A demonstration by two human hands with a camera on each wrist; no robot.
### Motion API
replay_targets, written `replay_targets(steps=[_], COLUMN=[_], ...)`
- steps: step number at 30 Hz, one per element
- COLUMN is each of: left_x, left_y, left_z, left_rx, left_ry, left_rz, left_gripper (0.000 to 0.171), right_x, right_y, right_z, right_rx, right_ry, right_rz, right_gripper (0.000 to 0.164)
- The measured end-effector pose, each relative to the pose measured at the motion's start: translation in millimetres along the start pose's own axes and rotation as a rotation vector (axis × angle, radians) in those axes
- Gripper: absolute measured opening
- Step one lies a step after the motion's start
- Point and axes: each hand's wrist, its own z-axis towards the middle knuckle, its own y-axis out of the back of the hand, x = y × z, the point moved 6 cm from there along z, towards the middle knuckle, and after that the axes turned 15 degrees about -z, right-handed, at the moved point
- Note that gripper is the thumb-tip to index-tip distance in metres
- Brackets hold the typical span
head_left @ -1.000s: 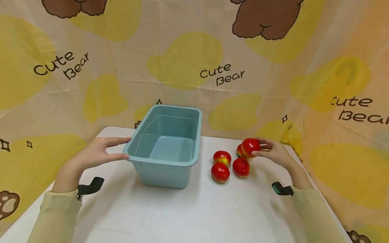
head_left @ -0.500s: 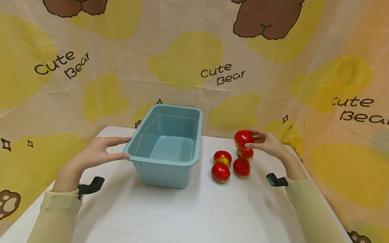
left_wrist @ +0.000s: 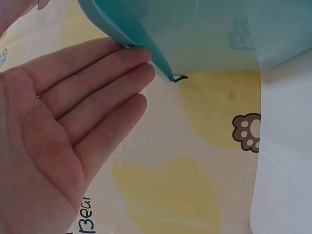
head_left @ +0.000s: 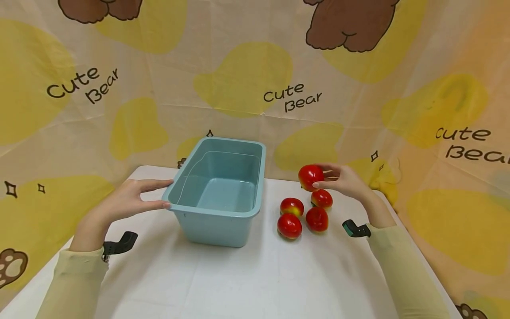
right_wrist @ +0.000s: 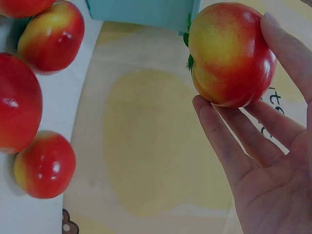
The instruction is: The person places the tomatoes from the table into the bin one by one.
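My right hand [head_left: 343, 180] pinches a red-and-yellow tomato [head_left: 311, 177] between thumb and fingertips, holding it up above the far side of the table. Green leaves show on the side of the tomato [right_wrist: 231, 53] in the right wrist view. Below and nearer lie several more tomatoes, among them one red tomato [head_left: 289, 226] at the front. A light blue plastic bin [head_left: 215, 230] stands to their left, its inside bare. At its left rim is my left hand [head_left: 119, 204], straight fingers touching the edge and thumb near the front corner. In the left wrist view, its fingers [left_wrist: 112, 83] lie flat, side by side.
A white table [head_left: 239, 283] carries everything. Close behind it hangs a cloth backdrop [head_left: 239, 79] with yellow patches and bears, which also runs along the right side.
My right hand has lifted the tomato and carried it leftward, away from the others, uncovering the one behind it. My left hand and the bin have stayed put.
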Motion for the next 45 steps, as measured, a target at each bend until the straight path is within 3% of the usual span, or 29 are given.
replay_targets(steps=[24,30,45], left_x=[-1.0,0.2,0.1], left_y=[1.2,0.9,1.0], left_z=[2.0,0.9,0.8], left_rx=[0.006,0.015,0.012], left_ry=[-0.007,0.002,0.006], left_rz=[0.001,-0.009,-0.011], left_gripper=[0.064,0.064,0.064], right_x=[51.7,65.0,100.9], right_y=[14.7,14.3,8.0], right_z=[25.4,33.8,55.1], right_rx=[-0.008,-0.017,-0.002], right_ry=[0.097,0.094,0.182], right_rz=[-0.009,-0.002,0.013], right_gripper=[0.062,0.063,0.058])
